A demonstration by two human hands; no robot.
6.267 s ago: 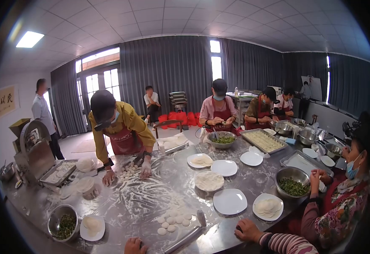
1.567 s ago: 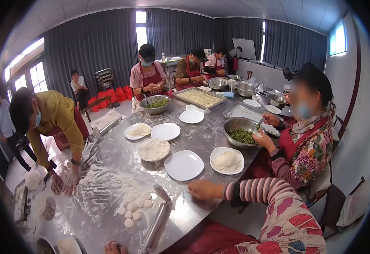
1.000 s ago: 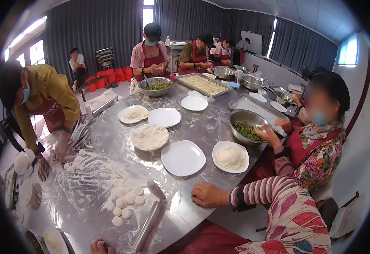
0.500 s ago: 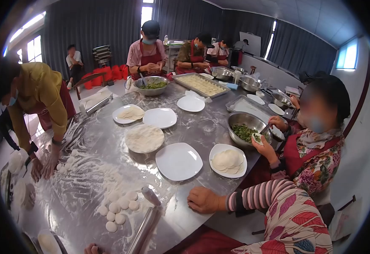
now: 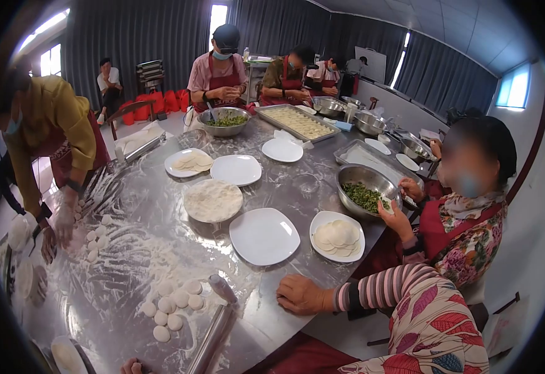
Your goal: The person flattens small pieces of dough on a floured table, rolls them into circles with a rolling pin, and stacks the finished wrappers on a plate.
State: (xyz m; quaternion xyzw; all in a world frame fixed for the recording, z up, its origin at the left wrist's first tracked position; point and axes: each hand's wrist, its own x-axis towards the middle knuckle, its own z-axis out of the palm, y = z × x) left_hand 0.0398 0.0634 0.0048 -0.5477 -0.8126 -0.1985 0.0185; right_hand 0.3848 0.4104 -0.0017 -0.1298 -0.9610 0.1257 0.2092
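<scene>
My right hand (image 5: 303,294) rests on the near edge of the metal table (image 5: 266,299), its fingers curled in and nothing visible in them. Just beyond it lie an empty square white plate (image 5: 264,236) and a plate with a stack of round dough wrappers (image 5: 337,237). Only a bit of my left hand (image 5: 132,366) shows at the bottom edge; the frame cuts off the rest. Between my hands lies a metal rolling pin (image 5: 207,343), with a grey-white handle-like piece (image 5: 222,288) at its upper end. Several small dough rounds (image 5: 171,305) sit left of it on floured metal.
At right, a person (image 5: 459,212) holds a wrapper by a steel bowl of chopped green filling (image 5: 366,193). A person in yellow (image 5: 61,137) works dough at left. Plates, a floured round (image 5: 213,201), another filling bowl (image 5: 224,121) and a dumpling tray (image 5: 297,122) stand farther back.
The person at left has shifted their hands, and more dough pieces show beside them. The person at right has tilted the wrapper near the bowl. My right hand stays where it was.
</scene>
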